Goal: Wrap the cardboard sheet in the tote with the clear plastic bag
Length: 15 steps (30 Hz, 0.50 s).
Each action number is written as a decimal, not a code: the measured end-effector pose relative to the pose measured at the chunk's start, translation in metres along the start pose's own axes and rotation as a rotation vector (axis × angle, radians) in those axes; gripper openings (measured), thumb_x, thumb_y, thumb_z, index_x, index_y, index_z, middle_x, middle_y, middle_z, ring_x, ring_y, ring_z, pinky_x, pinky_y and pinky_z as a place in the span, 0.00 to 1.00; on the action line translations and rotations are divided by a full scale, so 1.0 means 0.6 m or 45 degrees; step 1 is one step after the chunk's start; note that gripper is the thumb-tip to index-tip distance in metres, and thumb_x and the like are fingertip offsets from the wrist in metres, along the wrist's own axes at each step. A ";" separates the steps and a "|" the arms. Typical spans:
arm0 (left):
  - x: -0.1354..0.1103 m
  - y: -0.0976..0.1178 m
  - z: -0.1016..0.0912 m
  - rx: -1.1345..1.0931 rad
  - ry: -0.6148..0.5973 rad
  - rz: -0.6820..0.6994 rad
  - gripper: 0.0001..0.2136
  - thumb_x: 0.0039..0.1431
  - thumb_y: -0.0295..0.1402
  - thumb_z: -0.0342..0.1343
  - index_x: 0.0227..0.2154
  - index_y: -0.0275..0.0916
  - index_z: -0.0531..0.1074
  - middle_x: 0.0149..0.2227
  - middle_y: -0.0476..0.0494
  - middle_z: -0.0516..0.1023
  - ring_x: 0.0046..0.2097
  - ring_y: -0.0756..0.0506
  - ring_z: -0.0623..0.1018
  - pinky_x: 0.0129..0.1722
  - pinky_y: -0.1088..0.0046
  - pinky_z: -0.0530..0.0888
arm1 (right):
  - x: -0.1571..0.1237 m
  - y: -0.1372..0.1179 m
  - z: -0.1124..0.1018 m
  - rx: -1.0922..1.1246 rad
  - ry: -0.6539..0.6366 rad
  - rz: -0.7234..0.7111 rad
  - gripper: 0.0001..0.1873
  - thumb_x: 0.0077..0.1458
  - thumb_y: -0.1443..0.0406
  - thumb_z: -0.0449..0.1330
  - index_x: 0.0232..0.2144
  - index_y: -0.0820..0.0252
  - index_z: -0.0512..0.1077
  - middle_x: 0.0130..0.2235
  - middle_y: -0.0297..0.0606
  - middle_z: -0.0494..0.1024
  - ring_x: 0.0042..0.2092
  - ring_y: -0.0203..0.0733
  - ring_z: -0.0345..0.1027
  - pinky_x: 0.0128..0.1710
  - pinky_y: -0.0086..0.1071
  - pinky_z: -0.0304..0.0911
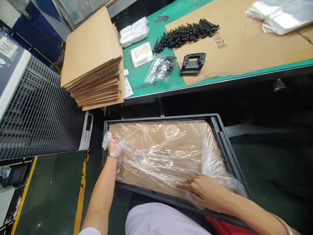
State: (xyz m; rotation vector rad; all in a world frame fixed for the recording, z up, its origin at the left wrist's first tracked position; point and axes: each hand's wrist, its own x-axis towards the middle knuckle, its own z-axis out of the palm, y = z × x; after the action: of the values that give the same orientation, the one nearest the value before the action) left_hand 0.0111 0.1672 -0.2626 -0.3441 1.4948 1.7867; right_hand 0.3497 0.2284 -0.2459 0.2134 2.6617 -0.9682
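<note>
In front of me sits a dark grey crate (230, 153). Inside it, clear plastic film (168, 163) lies wrinkled over a brown cardboard sheet (151, 138) with dark printing. At the crate's left end, my left hand (113, 146) is closed on a bunched piece of the film, some of it sticking out past the fist. My right hand (201, 191) rests on the film near the crate's front edge toward the right, index finger stretched out and the other fingers partly bent. Film gathers in folds beside and beneath that hand.
Behind the crate is a green-topped bench (137, 78) with a pile of black pointed parts (186, 36), a black bracket (193, 63), a bagged black part (161, 68) and plastic bags (283, 14). Stacked cardboard (95, 55) stands left, above a grey louvred machine (46, 104).
</note>
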 end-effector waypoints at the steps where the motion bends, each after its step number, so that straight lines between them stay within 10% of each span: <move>1: -0.009 0.000 0.000 0.013 -0.029 0.013 0.15 0.55 0.39 0.51 0.18 0.38 0.57 0.12 0.60 0.48 0.16 0.56 0.56 0.22 0.81 0.62 | 0.005 0.002 0.000 0.001 0.015 -0.017 0.24 0.44 0.73 0.47 0.42 0.55 0.72 0.27 0.41 0.73 0.29 0.46 0.67 0.30 0.36 0.55; 8: -0.040 0.023 -0.032 0.310 -0.139 0.103 0.18 0.48 0.44 0.55 0.14 0.37 0.60 0.11 0.58 0.52 0.13 0.57 0.53 0.16 0.81 0.56 | 0.016 0.013 0.032 -0.030 0.239 0.092 0.34 0.45 0.73 0.48 0.58 0.66 0.55 0.26 0.40 0.73 0.28 0.47 0.65 0.29 0.36 0.56; 15: -0.041 0.032 -0.028 0.990 -0.167 0.541 0.19 0.56 0.44 0.45 0.16 0.38 0.65 0.15 0.52 0.65 0.20 0.53 0.66 0.27 0.76 0.69 | 0.007 0.006 0.044 -0.089 -0.009 0.045 0.15 0.42 0.78 0.48 0.23 0.60 0.71 0.27 0.40 0.73 0.31 0.45 0.68 0.34 0.36 0.56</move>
State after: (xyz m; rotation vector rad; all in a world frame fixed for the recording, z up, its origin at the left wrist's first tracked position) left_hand 0.0099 0.1421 -0.2379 0.5003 2.1221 1.3307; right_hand 0.3528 0.2142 -0.2689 0.2407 2.6708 -0.8623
